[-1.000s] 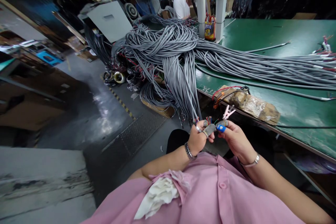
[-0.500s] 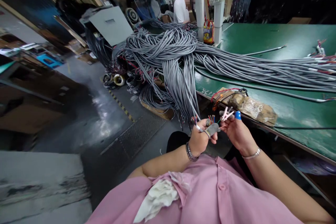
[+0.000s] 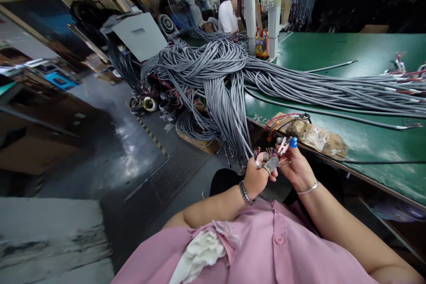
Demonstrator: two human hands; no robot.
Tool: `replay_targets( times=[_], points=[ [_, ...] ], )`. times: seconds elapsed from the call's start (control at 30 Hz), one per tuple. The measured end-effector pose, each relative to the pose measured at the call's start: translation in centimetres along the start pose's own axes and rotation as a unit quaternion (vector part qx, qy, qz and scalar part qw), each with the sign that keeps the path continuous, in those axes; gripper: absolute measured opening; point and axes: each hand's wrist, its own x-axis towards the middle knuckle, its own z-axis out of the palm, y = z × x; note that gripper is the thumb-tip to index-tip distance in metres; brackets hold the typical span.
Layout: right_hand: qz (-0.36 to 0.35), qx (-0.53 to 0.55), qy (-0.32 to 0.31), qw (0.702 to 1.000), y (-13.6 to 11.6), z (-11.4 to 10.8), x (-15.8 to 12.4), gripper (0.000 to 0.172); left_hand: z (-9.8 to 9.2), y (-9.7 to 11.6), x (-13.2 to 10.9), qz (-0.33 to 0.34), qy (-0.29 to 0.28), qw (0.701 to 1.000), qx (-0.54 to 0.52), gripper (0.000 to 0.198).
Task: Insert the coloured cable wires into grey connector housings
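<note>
My left hand (image 3: 256, 178) is closed around the end of a grey cable, with a grey cover on its thumb. Thin coloured wires (image 3: 270, 152) fan out above its fingers. Close by on the right, my right hand (image 3: 299, 171) pinches a small pink clip (image 3: 283, 146) between thumb and fingers. A blue finger cot (image 3: 293, 142) covers that thumb. A few thin wires stretch between both hands; whether the clip touches any of them cannot be made out.
A large bundle of grey cables (image 3: 226, 60) drapes over the green table (image 3: 319, 49) and down its left end. A taped wooden block (image 3: 319, 138) with red and black leads sits at the near edge. Beyond the white post (image 3: 246, 9) a person (image 3: 226, 17) sits.
My right hand has shifted slightly left, towards the left hand. The pink clip has turned and its crossed arms look less spread. My left hand keeps its hold on the cable.
</note>
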Motion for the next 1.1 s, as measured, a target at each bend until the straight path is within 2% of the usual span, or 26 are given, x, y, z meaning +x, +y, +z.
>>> replay_targets(
  times=[0.17,0.4,0.6,0.83,1.1],
  points=[
    [0.006,0.050,0.031,0.998,0.4,0.0,-0.1,0.037,0.0,0.4,-0.5,-0.004,-0.003,1.000,0.015,0.034],
    [0.038,0.022,0.010,0.999,0.2,-1.0,-0.6,0.049,-0.7,0.7,-1.2,0.010,-0.004,1.000,0.011,0.036],
    [-0.001,-0.039,0.011,0.999,-0.5,-0.4,-0.9,0.033,-0.7,0.9,-1.0,0.017,-0.016,1.000,-0.007,0.036],
    [0.016,-0.001,0.038,0.999,-0.5,0.0,-0.6,0.034,-0.1,0.6,-0.2,0.000,-0.014,1.000,-0.021,0.034],
    [0.016,0.020,0.033,0.999,-0.1,0.6,-0.5,0.037,-0.2,0.1,-0.1,-0.014,-0.012,1.000,0.009,0.035]
  ],
)
